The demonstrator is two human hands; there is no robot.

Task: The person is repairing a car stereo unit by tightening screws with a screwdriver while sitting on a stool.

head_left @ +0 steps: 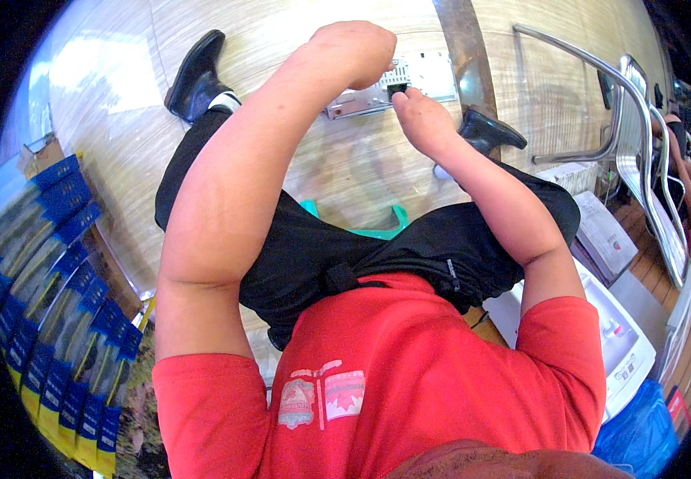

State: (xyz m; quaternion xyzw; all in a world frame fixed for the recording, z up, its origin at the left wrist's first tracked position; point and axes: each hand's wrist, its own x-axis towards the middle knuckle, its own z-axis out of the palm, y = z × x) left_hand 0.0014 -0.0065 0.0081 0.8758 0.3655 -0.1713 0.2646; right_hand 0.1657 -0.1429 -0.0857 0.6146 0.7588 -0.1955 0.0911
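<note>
A flat silvery metal panel (435, 73), with slots and a dark opening near its middle, lies in front of me between my shoes. My left hand (355, 53) is curled over its far left part, fingers bent down and mostly out of sight. From the near side my right hand (424, 120) reaches to the dark opening, its thumb and fingers pressed together there. Whatever either hand grips is too small or hidden to make out.
I sit on a green stool (383, 231). A dark brown strip (473, 60) crosses the pale floor at right, near a metal-framed chair (631, 120). Blue and yellow packages (58, 319) line the left. A white appliance (617, 339) and blue plastic (641, 427) lie right, where another person's arm (685, 188) shows.
</note>
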